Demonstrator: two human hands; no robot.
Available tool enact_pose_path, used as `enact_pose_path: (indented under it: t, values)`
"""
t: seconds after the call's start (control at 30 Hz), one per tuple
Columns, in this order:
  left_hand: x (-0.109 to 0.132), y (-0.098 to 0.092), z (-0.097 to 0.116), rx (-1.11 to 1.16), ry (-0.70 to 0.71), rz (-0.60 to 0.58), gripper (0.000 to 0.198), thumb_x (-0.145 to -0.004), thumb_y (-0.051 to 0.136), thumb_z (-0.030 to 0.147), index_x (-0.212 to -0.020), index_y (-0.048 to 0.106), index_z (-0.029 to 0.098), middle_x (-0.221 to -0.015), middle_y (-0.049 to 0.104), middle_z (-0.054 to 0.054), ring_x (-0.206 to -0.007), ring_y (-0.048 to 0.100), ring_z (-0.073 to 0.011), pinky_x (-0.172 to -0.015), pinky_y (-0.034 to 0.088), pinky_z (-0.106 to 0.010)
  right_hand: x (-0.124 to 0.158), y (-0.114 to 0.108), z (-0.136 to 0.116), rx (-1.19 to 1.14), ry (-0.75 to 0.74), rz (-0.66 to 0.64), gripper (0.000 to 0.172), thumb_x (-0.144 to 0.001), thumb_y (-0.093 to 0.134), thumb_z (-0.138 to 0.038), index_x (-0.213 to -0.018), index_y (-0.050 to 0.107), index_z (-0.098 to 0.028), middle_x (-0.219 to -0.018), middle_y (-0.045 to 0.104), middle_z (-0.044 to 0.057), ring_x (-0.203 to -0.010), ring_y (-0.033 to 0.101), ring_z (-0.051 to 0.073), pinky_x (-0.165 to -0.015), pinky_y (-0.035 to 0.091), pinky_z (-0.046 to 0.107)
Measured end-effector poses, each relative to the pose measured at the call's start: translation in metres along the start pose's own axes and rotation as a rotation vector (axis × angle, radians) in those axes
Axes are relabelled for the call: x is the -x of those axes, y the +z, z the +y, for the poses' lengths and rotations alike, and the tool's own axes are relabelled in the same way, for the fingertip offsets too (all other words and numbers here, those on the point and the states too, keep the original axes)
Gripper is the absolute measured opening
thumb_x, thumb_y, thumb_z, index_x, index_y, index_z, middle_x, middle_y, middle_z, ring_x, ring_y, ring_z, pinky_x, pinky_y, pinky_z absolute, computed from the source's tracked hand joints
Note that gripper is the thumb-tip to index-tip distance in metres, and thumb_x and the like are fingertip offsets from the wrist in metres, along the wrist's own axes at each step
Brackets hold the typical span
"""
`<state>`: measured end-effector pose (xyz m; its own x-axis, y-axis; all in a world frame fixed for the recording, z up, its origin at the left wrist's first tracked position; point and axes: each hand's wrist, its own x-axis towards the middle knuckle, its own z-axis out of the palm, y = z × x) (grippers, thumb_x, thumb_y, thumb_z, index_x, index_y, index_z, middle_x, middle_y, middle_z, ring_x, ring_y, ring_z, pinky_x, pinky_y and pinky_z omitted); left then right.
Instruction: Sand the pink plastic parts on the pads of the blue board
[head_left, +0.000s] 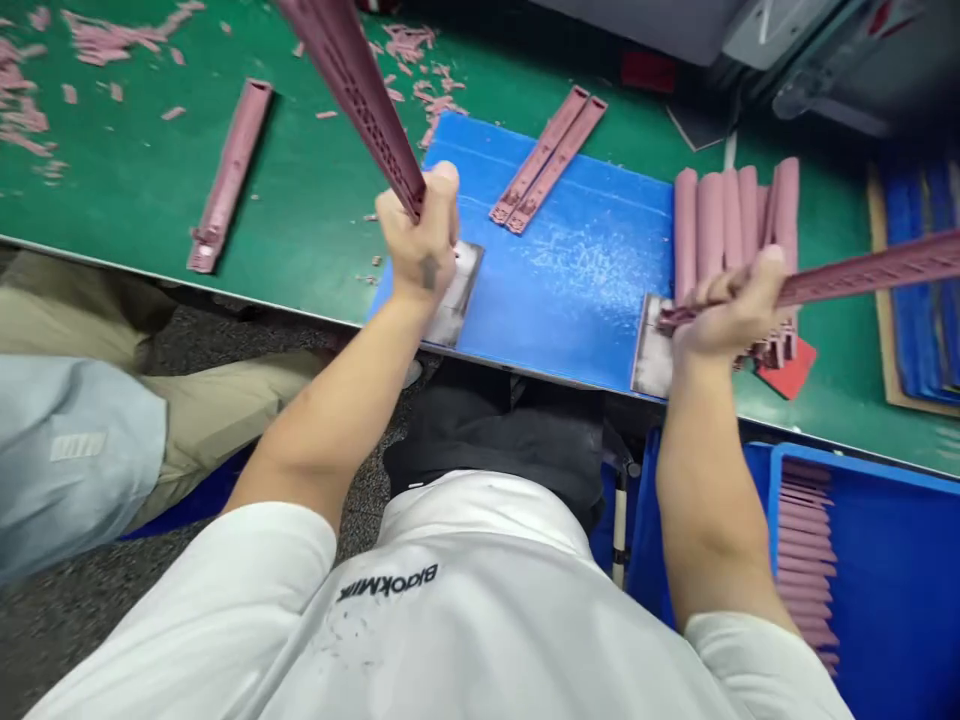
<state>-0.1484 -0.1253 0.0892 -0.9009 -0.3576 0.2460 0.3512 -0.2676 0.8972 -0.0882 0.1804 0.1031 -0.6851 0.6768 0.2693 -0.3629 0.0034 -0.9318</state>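
My left hand is closed around one end of a long pink plastic strip that rises up and to the left, out of the picture. Fingers of my right hand wrap round a second pink strip, which points off to the right edge. Both hands hover over the near edge of a blue mat on the green table. A metal plate lies under my left hand and another metal plate beside my right.
Two joined pink strips lie on the mat's far part, a single pink strip to the left. A row of pink pieces is stacked behind my right hand. Pink scraps litter the far table. A blue bin holds more strips. Another person's leg is at left.
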Motion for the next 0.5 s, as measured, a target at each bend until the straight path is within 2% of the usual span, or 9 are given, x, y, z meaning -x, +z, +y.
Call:
enact_pose_path:
  t: [0.07, 0.13, 0.2, 0.27, 0.37, 0.43, 0.5]
  values:
    - [0.001, 0.002, 0.002, 0.017, -0.023, -0.027, 0.072, -0.11, 0.075, 0.042, -0.067, 0.02, 0.027, -0.054, 0.011, 0.01, -0.043, 0.014, -0.0069, -0.046, 0.014, -0.031, -0.003, -0.002, 0.006, -0.019, -0.081, -0.074, 0.07, -0.095, 0.075, -0.062, -0.062, 0.022, -0.031, -0.052, 0.012, -0.012, -0.042, 0.012, 0.006, -0.042, 0.014, 0.028]
    - [0.0, 0.0, 0.003, 0.03, -0.057, -0.08, 0.07, -0.107, 0.076, 0.038, -0.064, 0.021, 0.027, -0.054, 0.009, 0.01, -0.042, 0.011, -0.0074, -0.044, 0.011, -0.031, -0.008, -0.005, 0.012, 0.013, -0.101, -0.153, 0.071, -0.096, 0.077, -0.067, -0.063, 0.024, -0.032, -0.053, 0.012, -0.013, -0.044, 0.011, 0.007, -0.042, 0.014, 0.03]
    - [-0.005, -0.002, 0.0, 0.036, 0.003, -0.091, 0.069, -0.107, 0.074, 0.036, -0.064, 0.021, 0.027, -0.053, 0.009, 0.01, -0.041, 0.011, -0.0078, -0.043, 0.011, -0.031, -0.017, -0.008, 0.018, 0.067, -0.123, -0.125, 0.071, -0.099, 0.071, -0.074, -0.067, 0.023, -0.033, -0.055, 0.012, -0.012, -0.047, 0.011, 0.008, -0.042, 0.016, 0.031]
    - [-0.011, -0.001, -0.005, 0.059, 0.097, -0.051, 0.065, -0.11, 0.068, 0.035, -0.065, 0.022, 0.028, -0.052, 0.009, 0.01, -0.04, 0.01, -0.0083, -0.042, 0.011, -0.032, -0.026, -0.009, 0.022, 0.108, -0.16, -0.095, 0.071, -0.102, 0.063, -0.082, -0.07, 0.02, -0.034, -0.056, 0.011, -0.011, -0.049, 0.011, 0.01, -0.042, 0.018, 0.032]
    - [-0.018, 0.003, -0.012, 0.064, 0.057, -0.048, 0.061, -0.11, 0.065, 0.034, -0.066, 0.023, 0.028, -0.052, 0.011, 0.01, -0.041, 0.007, -0.0087, -0.041, 0.011, -0.033, -0.033, -0.007, 0.025, 0.111, -0.126, -0.185, 0.073, -0.102, 0.067, -0.081, -0.068, 0.022, -0.033, -0.056, 0.011, -0.012, -0.045, 0.011, 0.009, -0.041, 0.017, 0.032]
    - [-0.02, 0.007, -0.014, 0.021, 0.03, -0.036, 0.068, -0.111, 0.07, 0.041, -0.067, 0.021, 0.028, -0.052, 0.011, 0.01, -0.041, 0.01, -0.0091, -0.042, 0.012, -0.033, -0.033, -0.004, 0.022, 0.054, -0.148, -0.17, 0.073, -0.1, 0.072, -0.076, -0.066, 0.024, -0.032, -0.054, 0.012, -0.013, -0.041, 0.012, 0.007, -0.04, 0.014, 0.029]
    - [-0.021, 0.007, -0.014, -0.028, 0.054, -0.002, 0.076, -0.112, 0.073, 0.055, -0.066, 0.019, 0.028, -0.051, 0.011, 0.009, -0.041, 0.015, -0.0094, -0.042, 0.015, -0.034, -0.028, -0.002, 0.016, -0.007, -0.204, -0.114, 0.073, -0.098, 0.075, -0.071, -0.063, 0.025, -0.031, -0.052, 0.014, -0.013, -0.039, 0.014, 0.006, -0.04, 0.012, 0.027]
